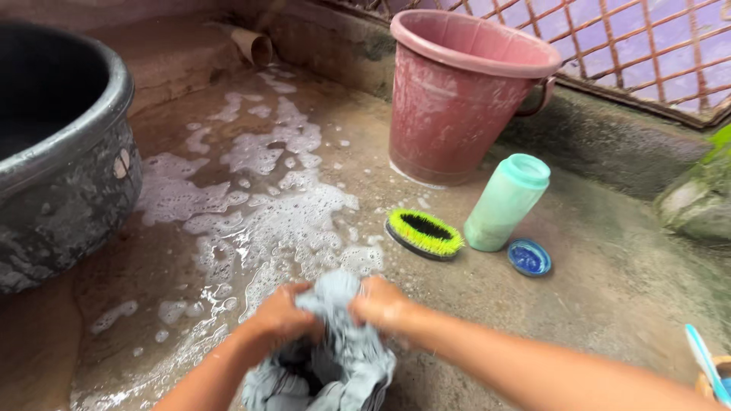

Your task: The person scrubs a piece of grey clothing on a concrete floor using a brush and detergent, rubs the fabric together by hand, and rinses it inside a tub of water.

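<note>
A wet grey cloth (335, 358) is gripped between the left hand (278, 320) and right hand (378, 303), both clenched on it, on the soapy floor (251, 198) well below the brush (424, 234).

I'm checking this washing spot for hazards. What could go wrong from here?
Suds cover the wet floor, so slipping seems likely. The scrub brush and blue lid lie loose near both hands, left hand and right hand, gripping the grey cloth; an elbow might knock them.
</note>
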